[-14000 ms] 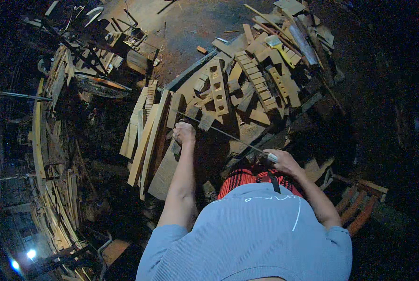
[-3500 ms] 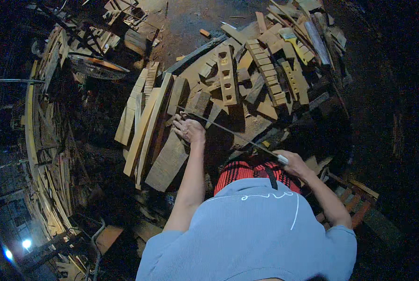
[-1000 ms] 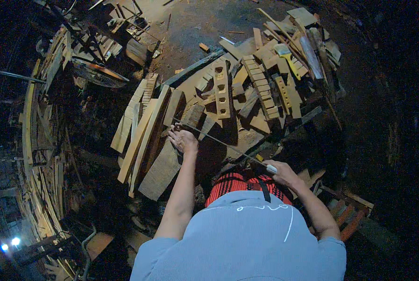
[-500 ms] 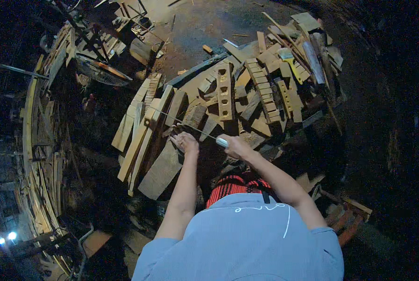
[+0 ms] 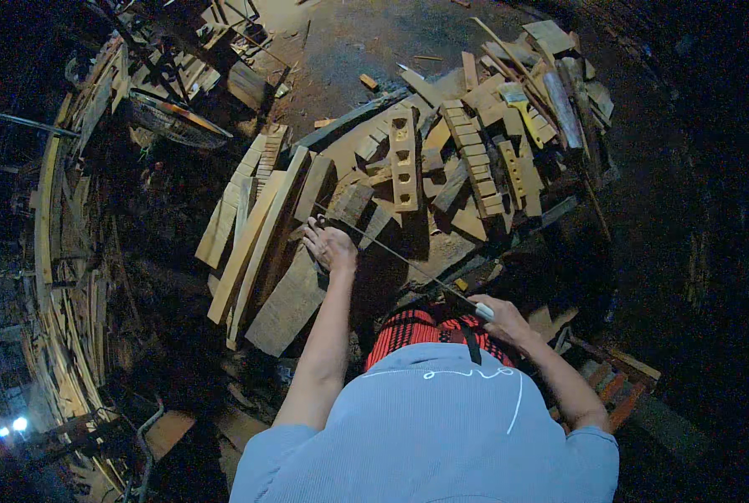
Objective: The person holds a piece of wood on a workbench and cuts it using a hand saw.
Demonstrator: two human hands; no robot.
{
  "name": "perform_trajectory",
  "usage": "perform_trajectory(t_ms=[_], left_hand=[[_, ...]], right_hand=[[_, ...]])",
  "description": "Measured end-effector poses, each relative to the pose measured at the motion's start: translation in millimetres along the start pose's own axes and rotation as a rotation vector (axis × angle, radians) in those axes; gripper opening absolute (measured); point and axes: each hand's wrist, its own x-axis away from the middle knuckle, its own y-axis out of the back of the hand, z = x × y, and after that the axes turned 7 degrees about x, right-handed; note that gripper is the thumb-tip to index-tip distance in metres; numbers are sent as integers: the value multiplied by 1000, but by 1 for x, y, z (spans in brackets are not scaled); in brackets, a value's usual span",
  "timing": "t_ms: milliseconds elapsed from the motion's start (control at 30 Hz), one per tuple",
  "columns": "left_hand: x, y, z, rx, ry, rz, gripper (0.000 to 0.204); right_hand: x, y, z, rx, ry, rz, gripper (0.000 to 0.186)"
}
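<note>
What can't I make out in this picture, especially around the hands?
All in the head view:
- Whatever lies beneath the left hand: covered by its palm and fingers.
- Whether the thin tool has teeth: too slim here.
- The rest of its pale handle: hidden inside the right hand.
- The shirt's lower portion: cut off by the bottom edge.

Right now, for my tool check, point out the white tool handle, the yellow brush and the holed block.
White tool handle (image 5: 484,312), head view: exposed end.
Yellow brush (image 5: 529,121), head view: its handle.
Holed block (image 5: 403,168), head view: wood between holes.
</note>
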Motion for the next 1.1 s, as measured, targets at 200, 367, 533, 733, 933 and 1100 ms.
perform_trajectory(t_ms=[200,367,533,733,933,1100], left_hand=[[-3,-52,22,22,-139,-136,41],[-4,-41,24,68,-94,127,34],[-5,-5,9,113,7,299,34],[-6,-43,22,81,-35,113,34],[-2,-36,17,35,-49,-65,64],[-4,-22,14,9,-76,-61,44]], right_hand=[[-80,-23,41,-7,-44,56,52],[-170,-41,79,55,61,6,48],[-174,-45,77,116,116,-61,47],[-89,-28,44,-33,216,-133,53],[1,-11,-3,29,-29,-12,55],[-12,-17,3,-27,-51,5,56]])
